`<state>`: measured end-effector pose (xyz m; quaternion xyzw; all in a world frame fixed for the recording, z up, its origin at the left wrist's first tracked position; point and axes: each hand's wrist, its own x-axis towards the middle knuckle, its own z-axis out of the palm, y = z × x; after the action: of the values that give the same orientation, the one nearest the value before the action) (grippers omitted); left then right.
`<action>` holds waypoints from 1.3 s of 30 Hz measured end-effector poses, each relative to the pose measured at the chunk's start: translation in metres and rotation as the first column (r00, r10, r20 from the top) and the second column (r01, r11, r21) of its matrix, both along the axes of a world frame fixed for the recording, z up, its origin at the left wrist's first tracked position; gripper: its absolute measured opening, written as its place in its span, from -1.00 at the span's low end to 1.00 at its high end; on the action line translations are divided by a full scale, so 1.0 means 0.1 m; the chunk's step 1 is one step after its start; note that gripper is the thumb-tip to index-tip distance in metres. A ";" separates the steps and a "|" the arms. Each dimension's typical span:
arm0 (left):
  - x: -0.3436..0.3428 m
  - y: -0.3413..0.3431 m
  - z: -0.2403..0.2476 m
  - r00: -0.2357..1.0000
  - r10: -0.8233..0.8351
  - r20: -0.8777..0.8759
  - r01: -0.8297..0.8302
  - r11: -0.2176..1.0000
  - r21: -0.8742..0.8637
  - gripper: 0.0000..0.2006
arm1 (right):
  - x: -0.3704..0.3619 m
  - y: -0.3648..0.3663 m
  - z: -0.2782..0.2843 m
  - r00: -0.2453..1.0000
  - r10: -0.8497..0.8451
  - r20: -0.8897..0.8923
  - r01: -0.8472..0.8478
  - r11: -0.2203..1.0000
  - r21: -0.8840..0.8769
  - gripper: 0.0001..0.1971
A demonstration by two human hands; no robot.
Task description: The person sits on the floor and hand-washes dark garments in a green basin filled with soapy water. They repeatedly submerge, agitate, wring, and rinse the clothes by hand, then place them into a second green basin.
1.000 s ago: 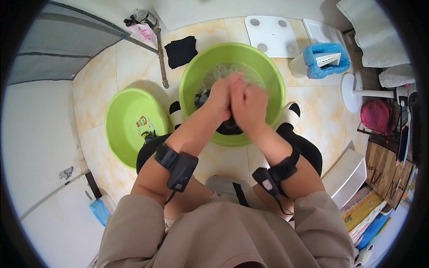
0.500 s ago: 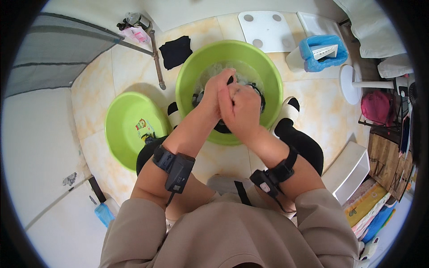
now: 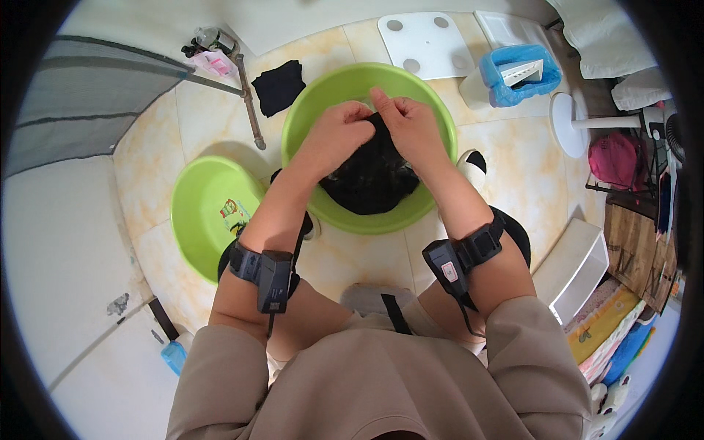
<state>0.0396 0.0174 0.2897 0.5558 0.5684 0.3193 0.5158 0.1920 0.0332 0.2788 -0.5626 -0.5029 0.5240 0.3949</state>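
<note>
Bright, even light leaves soft shadows on the floor (image 3: 506,172). Straight edges bend toward black corners.

Left hand (image 3: 341,137) and right hand (image 3: 414,130) close together over large round light-green plastic basin (image 3: 302,114); curled fingers pinch upper end of black fabric garment (image 3: 370,180), its bulk spread below, within the basin. Second light-green plastic basin (image 3: 198,220), cartoon print inside, to the left, partly behind left forearm. Beyond: folded black cloth (image 3: 279,88), square white scale with four grey discs (image 3: 425,48), white bin with blue plastic liner (image 3: 500,89). All on beige marbled floor tiles (image 3: 513,165).
</note>
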 end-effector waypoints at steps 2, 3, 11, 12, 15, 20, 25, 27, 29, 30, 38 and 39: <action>-0.01 -0.01 0.01 0.976 -0.131 -0.173 0.141 0.989 0.049 -0.70 | 0.01 -0.01 0.04 0.996 0.066 0.068 -0.064 0.998 -0.022 -0.49; 0.00 -0.02 0.03 0.945 -0.210 -0.253 0.232 0.971 0.063 -0.71 | 0.01 0.00 0.04 0.993 0.090 0.080 -0.090 0.996 0.006 -0.49; 0.01 0.03 0.33 0.989 -0.148 -0.006 0.148 0.989 -0.004 -0.69 | 0.07 0.10 -0.07 0.998 0.040 0.045 -0.036 0.995 -0.092 -0.37; 0.01 0.02 0.34 0.988 -0.086 0.126 0.084 0.996 0.022 -0.69 | 0.09 0.11 -0.07 0.990 0.078 0.120 -0.063 0.990 -0.123 -0.32; -0.04 0.01 0.36 0.885 0.068 0.461 -0.058 0.998 -0.036 -0.72 | 0.14 0.11 -0.09 0.980 0.137 0.143 -0.107 0.974 -0.198 -0.21; -0.08 0.08 0.35 0.799 0.344 0.493 -0.289 0.939 -0.187 -0.72 | 0.10 0.05 -0.01 0.947 0.152 -0.284 -0.202 0.967 -0.155 -0.35; 0.04 0.08 0.19 0.665 0.620 0.416 -0.452 0.778 -0.437 -0.64 | -0.11 -0.15 0.22 0.896 0.103 -0.432 -0.090 0.995 0.052 -0.66; 0.05 0.09 0.11 0.601 0.685 0.411 -0.453 0.716 -0.531 -0.63 | -0.19 -0.28 0.29 0.964 0.117 -0.240 -0.074 0.981 0.181 -0.77; 0.04 0.09 0.03 0.537 0.724 0.434 -0.443 0.680 -0.585 -0.67 | -0.26 -0.38 0.31 0.970 0.222 0.098 -0.243 0.882 0.403 -0.76; 0.05 0.09 0.00 0.506 0.729 0.460 -0.437 0.677 -0.592 -0.70 | -0.27 -0.39 0.30 0.951 0.247 0.188 -0.308 0.823 0.477 -0.75; 0.38 -0.08 -0.13 0.710 0.640 0.294 -0.422 0.721 -0.550 -0.70 | -0.27 -0.12 0.06 0.894 -0.200 0.400 0.037 0.924 0.381 -0.55; 0.38 -0.09 -0.14 0.706 0.643 0.297 -0.439 0.726 -0.529 -0.71 | -0.28 -0.13 0.04 0.911 -0.175 0.373 0.041 0.940 0.340 -0.55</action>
<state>0.0776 0.0086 0.2759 0.1417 0.6242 0.4518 0.6214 0.1639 0.0198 0.2830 -0.6117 -0.6197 0.2858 0.4001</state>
